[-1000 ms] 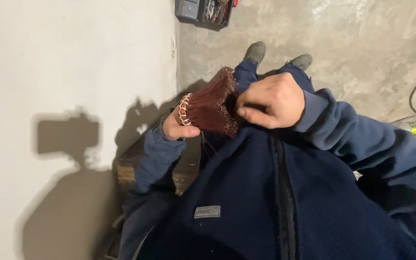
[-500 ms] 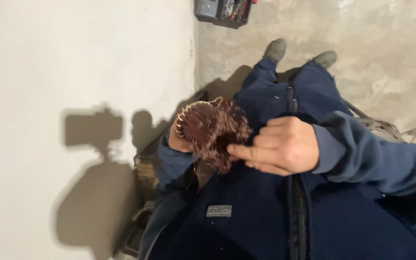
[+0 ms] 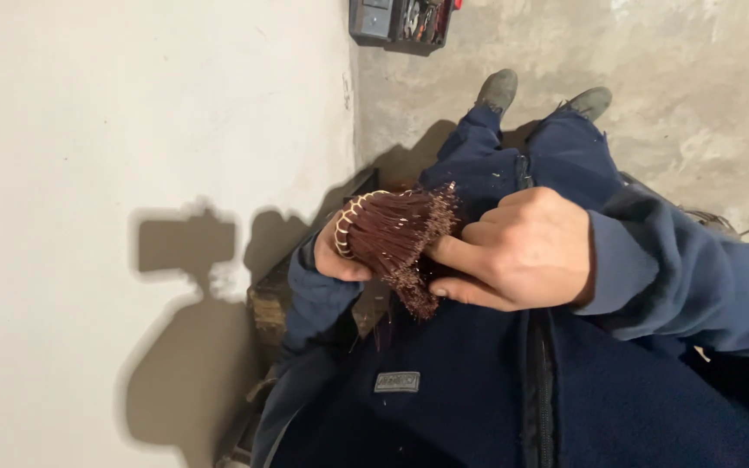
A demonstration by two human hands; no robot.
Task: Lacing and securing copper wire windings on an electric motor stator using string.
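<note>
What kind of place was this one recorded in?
Probably an unfinished room or work site: bare concrete floor, plain plastered wall, and an open toolbox on the floor.

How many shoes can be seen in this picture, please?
2. The left shoe is on the concrete floor near the toolbox; the right shoe is beside it, farther from the wall. None seems hidden.

Bundle of thin reddish-brown wire strands (image 3: pixel 396 234), as I see it from head camera: bound end wrapped in pale cord, gripped in my left hand (image 3: pixel 335 256); free ends splay outward like brush, tips touching fingers of my right hand (image 3: pixel 522 251). Bundle held at chest height, axis roughly horizontal.
</note>
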